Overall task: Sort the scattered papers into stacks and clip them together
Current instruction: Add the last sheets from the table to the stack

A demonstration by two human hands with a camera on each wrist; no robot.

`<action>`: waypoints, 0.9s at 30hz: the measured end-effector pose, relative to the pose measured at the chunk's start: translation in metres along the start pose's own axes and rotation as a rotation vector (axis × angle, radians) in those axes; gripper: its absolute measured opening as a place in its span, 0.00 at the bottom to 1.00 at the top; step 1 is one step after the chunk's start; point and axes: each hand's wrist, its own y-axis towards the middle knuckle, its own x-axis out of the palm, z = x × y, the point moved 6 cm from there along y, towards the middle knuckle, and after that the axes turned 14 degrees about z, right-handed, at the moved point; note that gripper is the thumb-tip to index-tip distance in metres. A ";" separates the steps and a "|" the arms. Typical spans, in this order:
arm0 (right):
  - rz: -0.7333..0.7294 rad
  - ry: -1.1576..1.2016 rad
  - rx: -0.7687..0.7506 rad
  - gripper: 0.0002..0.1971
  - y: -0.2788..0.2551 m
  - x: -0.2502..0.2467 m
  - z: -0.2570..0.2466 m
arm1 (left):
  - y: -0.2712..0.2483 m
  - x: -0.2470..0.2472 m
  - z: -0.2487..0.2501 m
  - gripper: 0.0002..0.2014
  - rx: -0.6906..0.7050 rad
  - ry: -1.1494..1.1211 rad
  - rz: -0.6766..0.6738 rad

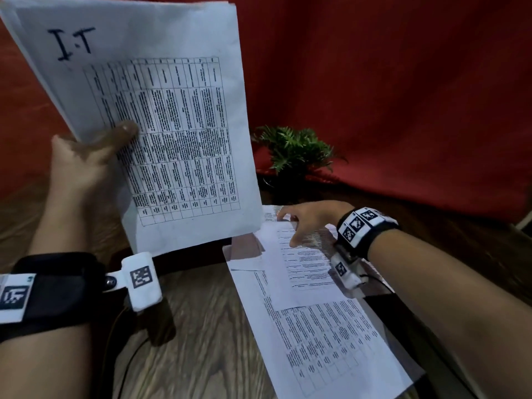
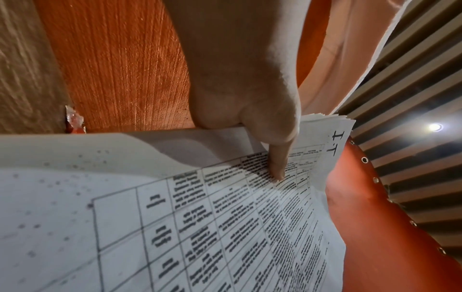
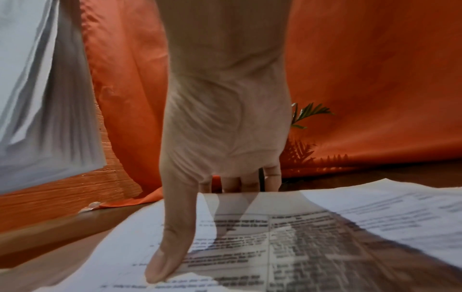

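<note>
My left hand holds up a stack of white sheets, thumb pressed on the front page, which bears a printed table and the handwritten letters "I.T". In the left wrist view the thumb pinches that stack near its edge. My right hand reaches over loose printed papers lying on the wooden table. Its thumb tip presses on the top sheet while the fingers curl over that sheet's far edge; right hand fills the middle of its wrist view.
A small green plant stands behind the papers against a red cloth backdrop. Bare wooden table lies between my arms. A dark cable runs under my left wrist.
</note>
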 end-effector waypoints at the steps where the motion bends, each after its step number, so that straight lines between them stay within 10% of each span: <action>1: 0.001 0.019 -0.003 0.35 0.000 -0.001 -0.001 | 0.004 -0.005 -0.002 0.17 -0.004 -0.010 0.017; 3: 0.019 0.021 -0.022 0.25 -0.002 -0.002 -0.002 | 0.016 -0.016 -0.013 0.06 -0.034 -0.034 0.052; 9: 0.056 0.033 -0.086 0.07 -0.019 -0.011 -0.010 | 0.049 -0.037 -0.062 0.20 -0.149 -0.220 0.112; 17: 0.362 0.033 -0.100 0.01 -0.009 -0.046 -0.022 | 0.056 -0.045 -0.072 0.29 -0.199 -0.224 0.103; 27: 0.209 0.134 -0.019 0.07 0.047 -0.018 -0.037 | 0.062 -0.054 -0.073 0.17 -0.077 -0.256 0.118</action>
